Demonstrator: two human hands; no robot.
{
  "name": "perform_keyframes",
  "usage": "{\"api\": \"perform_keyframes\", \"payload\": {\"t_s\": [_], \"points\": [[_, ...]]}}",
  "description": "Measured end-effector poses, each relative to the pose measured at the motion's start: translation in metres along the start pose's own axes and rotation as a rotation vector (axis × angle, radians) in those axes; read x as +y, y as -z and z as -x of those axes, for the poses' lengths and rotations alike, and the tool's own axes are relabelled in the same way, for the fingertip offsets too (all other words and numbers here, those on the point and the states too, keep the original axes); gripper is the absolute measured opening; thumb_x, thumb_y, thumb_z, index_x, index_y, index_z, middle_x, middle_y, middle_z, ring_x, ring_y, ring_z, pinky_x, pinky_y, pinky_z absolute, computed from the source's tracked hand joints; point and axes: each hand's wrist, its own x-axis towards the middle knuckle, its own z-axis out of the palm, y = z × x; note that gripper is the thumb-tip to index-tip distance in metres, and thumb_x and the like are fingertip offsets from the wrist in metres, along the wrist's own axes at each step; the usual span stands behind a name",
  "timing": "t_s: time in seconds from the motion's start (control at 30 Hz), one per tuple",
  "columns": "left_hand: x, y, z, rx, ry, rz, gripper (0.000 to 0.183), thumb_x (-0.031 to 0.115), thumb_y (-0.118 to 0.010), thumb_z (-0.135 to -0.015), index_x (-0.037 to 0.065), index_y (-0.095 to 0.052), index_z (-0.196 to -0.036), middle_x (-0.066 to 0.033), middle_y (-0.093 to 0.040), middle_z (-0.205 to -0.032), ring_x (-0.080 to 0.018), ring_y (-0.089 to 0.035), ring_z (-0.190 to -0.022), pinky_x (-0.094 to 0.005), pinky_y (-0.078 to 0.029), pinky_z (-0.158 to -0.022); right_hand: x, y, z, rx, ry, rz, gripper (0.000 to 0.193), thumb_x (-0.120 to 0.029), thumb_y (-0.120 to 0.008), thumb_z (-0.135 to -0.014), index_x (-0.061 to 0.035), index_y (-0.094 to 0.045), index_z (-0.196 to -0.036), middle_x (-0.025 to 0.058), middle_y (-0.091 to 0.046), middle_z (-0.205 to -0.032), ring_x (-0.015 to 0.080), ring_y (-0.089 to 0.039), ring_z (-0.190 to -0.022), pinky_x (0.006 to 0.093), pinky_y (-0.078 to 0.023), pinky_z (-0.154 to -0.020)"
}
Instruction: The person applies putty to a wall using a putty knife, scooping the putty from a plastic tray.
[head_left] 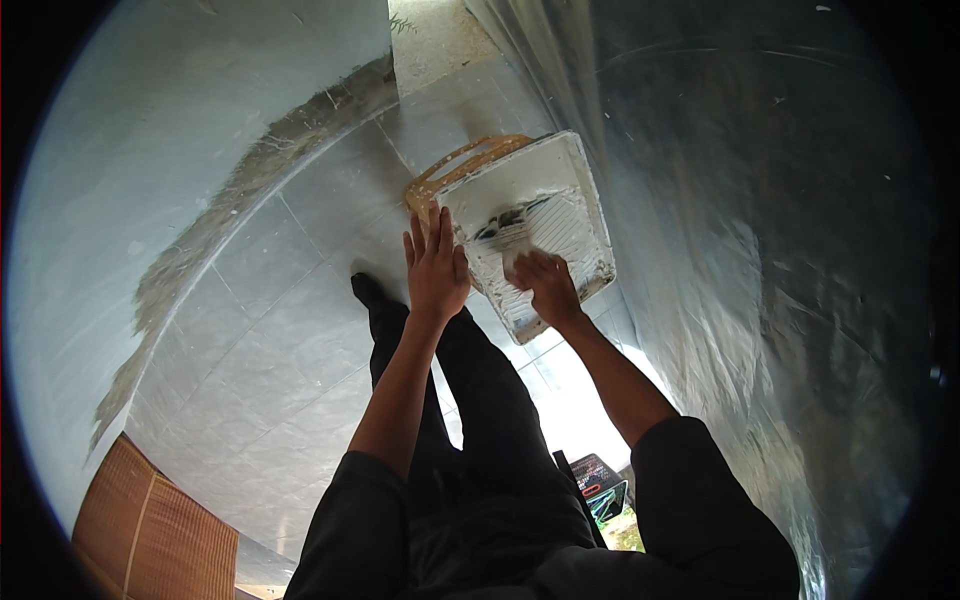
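Note:
A white, paint-smeared paint tray (594,200) with a ribbed slope rests on a tan plastic stool or chair (430,188). My right hand (546,287) is closed round a wide paintbrush (514,238) coated in white paint. The brush lies over the ribbed part of the tray, its dark end toward the tray's left side; the fingers are slightly blurred. At the tray's left edge, my left hand (437,272) is stretched out with its fingers straight and slightly apart. It holds nothing, and whether it touches the rim I cannot tell.
Clear plastic sheeting (740,250) hangs along the right. A pale wall (170,150) curves up on the left, with a rough grey strip (255,165) along its base. Grey floor tiles (260,330) lie between. A brown slatted panel (155,525) stands lower left; a dark box (598,480) is behind me.

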Motion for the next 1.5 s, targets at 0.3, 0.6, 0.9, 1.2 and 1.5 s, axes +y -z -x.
{"api": "perform_keyframes", "payload": {"t_s": [0.3, 0.6, 0.9, 1.2, 1.5], "points": [[0.01, 0.01, 0.0, -0.065, 0.01, -0.016, 0.066, 0.02, -0.053, -0.096, 0.002, -0.03, -0.156, -0.0156, -0.018, -0.168, -0.0456, -0.013, -0.154, -0.0595, -0.017, -0.123, 0.036, 0.06, -0.014, -0.172, -0.716, -0.796, 0.038, 0.005, -0.052, -0.095, -0.0078, -0.072, -0.125, 0.0057, -0.076, -0.103, 0.0205, -0.071, -0.093, 0.031, -0.055, -0.086], [0.011, 0.034, -0.013, -0.184, 0.03, -0.124, 0.075, 0.018, -0.059, -0.09, 0.002, -0.029, -0.157, -0.0165, -0.018, -0.168, -0.0466, -0.009, -0.154, -0.0596, -0.015, -0.124, 0.01, 0.111, -0.038, 0.07, -0.711, -1.781, 0.043, -0.003, -0.059, -0.096, -0.0062, -0.056, -0.139, 0.0077, -0.059, -0.138, 0.0236, -0.061, -0.118, 0.0407, -0.056, -0.093], [0.024, 0.088, -0.031, -0.136, 0.058, -0.064, 0.074, 0.019, -0.058, -0.091, 0.0, -0.028, -0.157, -0.0167, -0.016, -0.169, -0.0442, -0.008, -0.155, -0.0587, -0.015, -0.124, 0.003, 0.145, -0.042, 0.177, -0.528, -2.015, 0.043, -0.002, -0.067, -0.092, -0.0097, -0.058, -0.134, 0.0092, -0.062, -0.128, 0.027, -0.062, -0.116, 0.0449, -0.057, -0.091], [0.049, 0.178, -0.048, 0.033, 0.014, 0.007, 0.071, 0.018, -0.055, -0.094, -0.001, -0.028, -0.157, -0.0191, -0.015, -0.169, -0.0463, -0.01, -0.155, -0.0595, -0.017, -0.123, -0.036, 0.215, -0.049, 0.274, -0.307, -2.237, 0.044, -0.005, -0.064, -0.094, -0.0108, -0.055, -0.137, 0.0097, -0.06, -0.136, 0.0294, -0.057, -0.127, 0.0457, -0.05, -0.103], [0.12, 0.288, -0.115, 0.411, -0.209, 0.371, 0.054, 0.022, -0.045, -0.105, -0.002, -0.037, -0.153, -0.0259, -0.03, -0.162, -0.0461, -0.024, -0.151, -0.0516, -0.026, -0.121, -0.113, 0.353, -0.135, 0.24, 0.112, -2.301, 0.042, -0.002, -0.062, -0.094, -0.0053, -0.057, -0.135, 0.0092, -0.065, -0.13, 0.0267, -0.06, -0.125, 0.044, -0.047, -0.109]]}}
